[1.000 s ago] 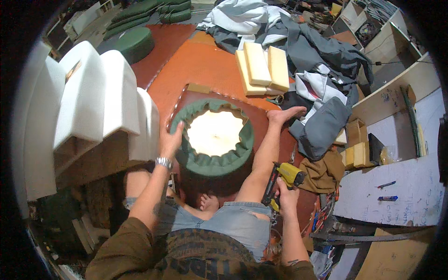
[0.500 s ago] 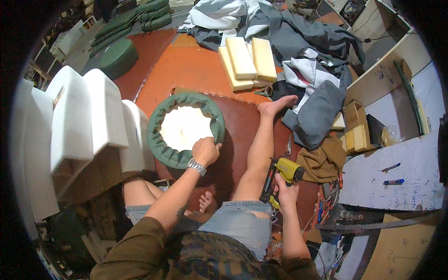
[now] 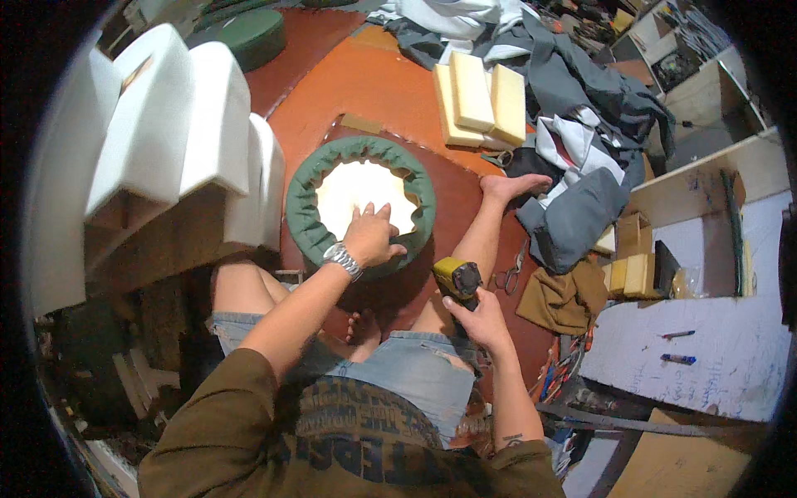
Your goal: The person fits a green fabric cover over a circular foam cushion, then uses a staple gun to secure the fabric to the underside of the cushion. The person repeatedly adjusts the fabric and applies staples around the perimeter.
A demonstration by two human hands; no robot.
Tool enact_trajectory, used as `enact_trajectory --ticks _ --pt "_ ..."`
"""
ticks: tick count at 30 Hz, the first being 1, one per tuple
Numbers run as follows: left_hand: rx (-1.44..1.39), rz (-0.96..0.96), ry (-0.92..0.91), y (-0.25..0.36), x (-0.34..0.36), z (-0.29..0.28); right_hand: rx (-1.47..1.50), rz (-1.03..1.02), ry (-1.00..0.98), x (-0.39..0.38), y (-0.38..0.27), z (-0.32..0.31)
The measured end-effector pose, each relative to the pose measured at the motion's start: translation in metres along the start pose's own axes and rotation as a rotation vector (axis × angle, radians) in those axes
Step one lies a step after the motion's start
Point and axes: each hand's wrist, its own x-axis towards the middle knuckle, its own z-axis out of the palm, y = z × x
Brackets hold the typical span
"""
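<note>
A round seat pad lies upside down on the red floor sheet, with green upholstery (image 3: 305,199) gathered in pleats over the rim of a pale round board (image 3: 357,187). My left hand (image 3: 371,239), a metal watch at its wrist, rests at the pad's near right part with its fingers spread over the board and the fabric edge. In my right hand (image 3: 484,319) is a yellow and black staple gun (image 3: 458,276), held above my right shin, to the right of the pad. My fingers wrap its grip; its nose is hidden.
White padded, stepped pieces (image 3: 217,116) stand at the left. Yellow foam blocks (image 3: 473,95) and grey fabric (image 3: 581,212) lie beyond my right foot. Scissors (image 3: 514,270) and a brown cloth (image 3: 564,286) are right of my leg. Another green round cushion (image 3: 249,40) sits far left.
My left hand has opened from a pinch at the pad's rim to spread fingers. The staple gun has swung inward, closer to the pad. The whole view has shifted.
</note>
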Motion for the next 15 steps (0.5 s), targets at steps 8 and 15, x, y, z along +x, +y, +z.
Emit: enact_trajectory --ticks 8,15 --pt "-0.016 0.035 -0.028 -0.014 0.015 0.000 -0.005 0.189 -0.029 0.043 -0.034 0.017" --pt "-0.007 0.055 0.032 -0.019 0.013 0.013 -0.174 0.175 -0.071 0.069 -0.037 0.033"
